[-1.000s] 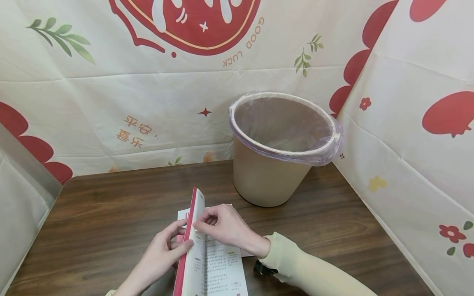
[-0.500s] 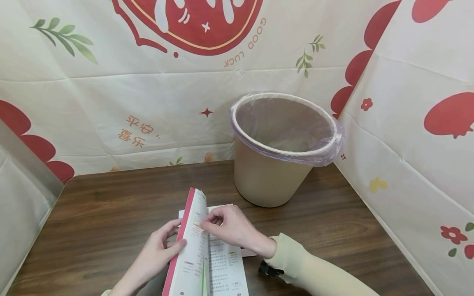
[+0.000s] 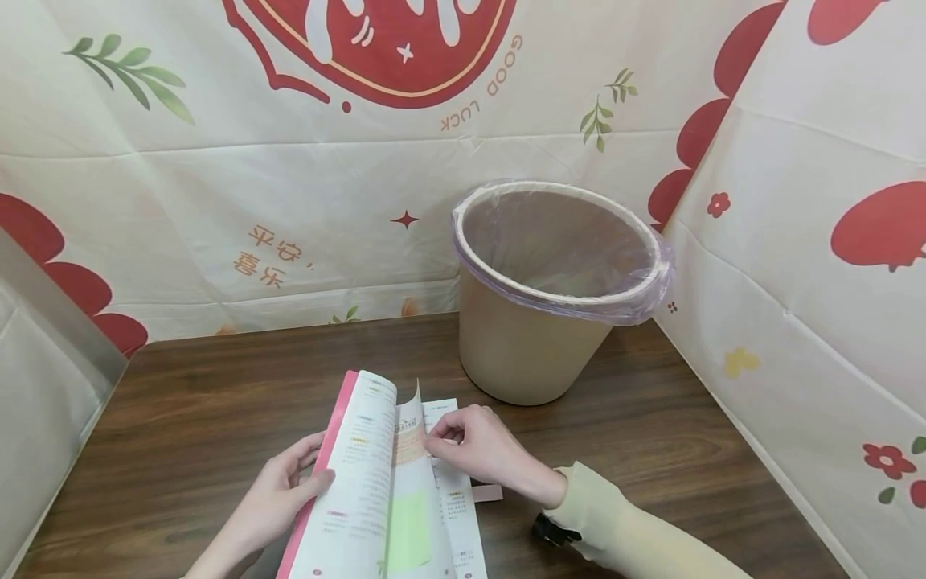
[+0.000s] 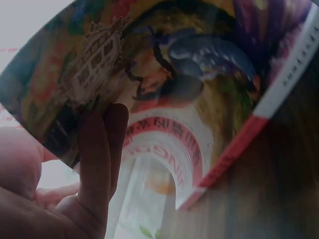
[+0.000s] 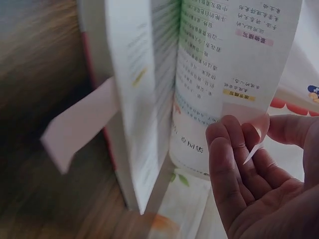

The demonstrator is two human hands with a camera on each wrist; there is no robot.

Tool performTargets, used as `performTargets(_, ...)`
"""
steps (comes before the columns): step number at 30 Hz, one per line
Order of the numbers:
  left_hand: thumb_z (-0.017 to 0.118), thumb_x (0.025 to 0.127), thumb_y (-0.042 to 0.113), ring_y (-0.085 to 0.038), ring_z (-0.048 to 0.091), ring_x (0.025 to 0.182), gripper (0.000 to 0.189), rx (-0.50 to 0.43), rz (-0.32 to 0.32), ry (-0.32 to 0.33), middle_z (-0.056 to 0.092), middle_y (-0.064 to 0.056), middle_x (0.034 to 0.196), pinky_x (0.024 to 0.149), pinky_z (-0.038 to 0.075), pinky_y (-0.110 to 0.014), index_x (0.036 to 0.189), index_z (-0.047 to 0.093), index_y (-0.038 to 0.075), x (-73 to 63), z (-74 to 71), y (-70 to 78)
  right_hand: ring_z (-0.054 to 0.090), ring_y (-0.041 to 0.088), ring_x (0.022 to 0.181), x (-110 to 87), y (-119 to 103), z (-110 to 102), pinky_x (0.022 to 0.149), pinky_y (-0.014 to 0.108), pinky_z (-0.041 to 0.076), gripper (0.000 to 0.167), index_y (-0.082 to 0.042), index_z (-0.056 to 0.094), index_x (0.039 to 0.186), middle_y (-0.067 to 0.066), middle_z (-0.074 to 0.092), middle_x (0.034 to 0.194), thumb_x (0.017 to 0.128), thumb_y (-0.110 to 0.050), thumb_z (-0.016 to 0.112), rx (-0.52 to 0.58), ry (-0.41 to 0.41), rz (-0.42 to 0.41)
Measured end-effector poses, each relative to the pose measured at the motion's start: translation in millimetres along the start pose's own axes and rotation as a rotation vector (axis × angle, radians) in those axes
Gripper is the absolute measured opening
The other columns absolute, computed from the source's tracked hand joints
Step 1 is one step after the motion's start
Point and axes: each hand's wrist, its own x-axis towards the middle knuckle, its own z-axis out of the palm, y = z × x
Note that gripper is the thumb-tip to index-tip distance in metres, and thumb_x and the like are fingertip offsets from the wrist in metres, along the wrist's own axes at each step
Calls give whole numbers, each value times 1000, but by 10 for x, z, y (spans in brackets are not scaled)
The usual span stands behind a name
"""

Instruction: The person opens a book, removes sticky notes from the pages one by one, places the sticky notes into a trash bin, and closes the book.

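A paperback book with a pink-red cover edge lies open before me. My left hand grips its left part, thumb on the printed side; in the left wrist view the fingers lie against the illustrated cover. My right hand pinches the outer edge of a lifted page, where a pale pink flap shows at the fingertips. A light green sticky note is on the page surface in the head view. From the right side of the book sticks a pink paper tab.
Behind the book, to the right, stands a beige bin lined with a thin purple bag. The brown wooden table is bordered by white printed cloth at the back and right.
The left hand has moved left and down, opening the book wider. The right hand has moved right with the page, and the green note and pink tab have come into view.
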Motion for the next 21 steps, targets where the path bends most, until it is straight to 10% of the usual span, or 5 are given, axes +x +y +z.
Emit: performTargets(21, 64, 102, 14, -9, 73, 88, 66, 123, -167, 134, 65, -20, 131, 72, 61, -32, 157, 35, -9, -191, -375, -273, 48, -2, 57, -131, 331, -33, 61, 18, 43, 16, -17, 80, 80, -8, 74, 74, 87, -13, 67, -116, 17, 29)
